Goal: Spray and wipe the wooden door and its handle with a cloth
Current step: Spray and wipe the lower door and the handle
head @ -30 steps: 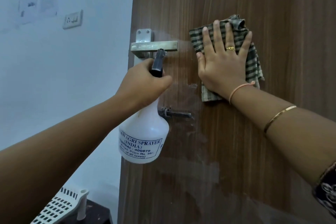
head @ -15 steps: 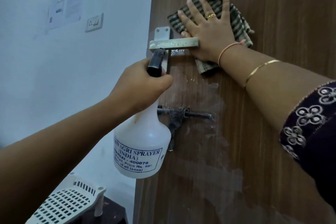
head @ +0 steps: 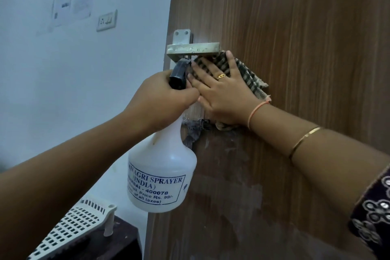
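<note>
The wooden door (head: pixel 295 48) stands at the right of the scene, its edge against a pale wall (head: pixel 63 91). A metal lever handle (head: pixel 194 48) is fixed near that edge, with droplets visible on its top face. The right hand (head: pixel 223 95) lies flat on the door just below the handle, fingers straight and spread, pressing a checked cloth (head: pixel 251 78) against the wood. The cloth's upper edge touches the underside of the handle, and its corners stick out past the fingers and below the wrist. A ring (head: pixel 221 76) is worn on this hand, a thin band (head: pixel 256 110) at the wrist and a bangle (head: pixel 304 141) further up the forearm. The left hand (head: pixel 162 99) is curled tight round the neck of a white spray bottle (head: pixel 162 175), which hangs upright in front of the door edge, its printed label facing the viewer. The bottle's black spray head (head: pixel 179 74) points up toward the handle and sits just beside the right fingertips. The two hands are touching or very nearly so; I cannot tell which. A dark latch (head: pixel 196 131) shows on the door between bottle and right wrist. Whitish wet smears (head: pixel 232 175) mark the wood below it. On the wall are a switch plate (head: pixel 107 20) and pinned papers (head: pixel 71 0). A white slotted rack (head: pixel 71 226) rests on a dark stand (head: pixel 118 243) at lower left.
</note>
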A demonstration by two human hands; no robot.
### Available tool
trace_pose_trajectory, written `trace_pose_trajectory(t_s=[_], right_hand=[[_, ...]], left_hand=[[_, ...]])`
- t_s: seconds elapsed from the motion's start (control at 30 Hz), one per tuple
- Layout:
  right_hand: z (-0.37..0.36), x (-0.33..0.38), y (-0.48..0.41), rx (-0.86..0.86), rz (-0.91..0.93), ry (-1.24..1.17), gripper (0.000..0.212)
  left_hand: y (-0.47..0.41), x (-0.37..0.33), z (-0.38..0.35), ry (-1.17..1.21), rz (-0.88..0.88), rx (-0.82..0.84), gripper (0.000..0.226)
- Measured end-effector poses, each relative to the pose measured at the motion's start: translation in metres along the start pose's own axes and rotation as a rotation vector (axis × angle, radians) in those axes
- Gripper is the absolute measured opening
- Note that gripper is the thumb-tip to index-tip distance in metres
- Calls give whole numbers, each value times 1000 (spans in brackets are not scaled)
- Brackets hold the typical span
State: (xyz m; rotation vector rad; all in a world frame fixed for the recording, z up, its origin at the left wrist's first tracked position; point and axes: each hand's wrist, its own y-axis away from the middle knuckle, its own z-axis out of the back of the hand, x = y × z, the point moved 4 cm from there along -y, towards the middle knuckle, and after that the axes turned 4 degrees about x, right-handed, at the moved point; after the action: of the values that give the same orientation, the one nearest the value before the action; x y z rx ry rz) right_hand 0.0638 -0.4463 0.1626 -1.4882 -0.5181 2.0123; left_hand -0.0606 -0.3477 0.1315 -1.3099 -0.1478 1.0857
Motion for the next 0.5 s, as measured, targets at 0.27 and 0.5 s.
trace_pose_trajectory(t_s=[0.27, 0.5], right_hand=[[-2, -19, 48, 74, 334, 62, 55], [7, -50, 29, -89, -30, 36, 56]], left_hand=[[7, -7, 1, 7, 27, 17, 36], [19, 10, 10, -27, 65, 14, 43]])
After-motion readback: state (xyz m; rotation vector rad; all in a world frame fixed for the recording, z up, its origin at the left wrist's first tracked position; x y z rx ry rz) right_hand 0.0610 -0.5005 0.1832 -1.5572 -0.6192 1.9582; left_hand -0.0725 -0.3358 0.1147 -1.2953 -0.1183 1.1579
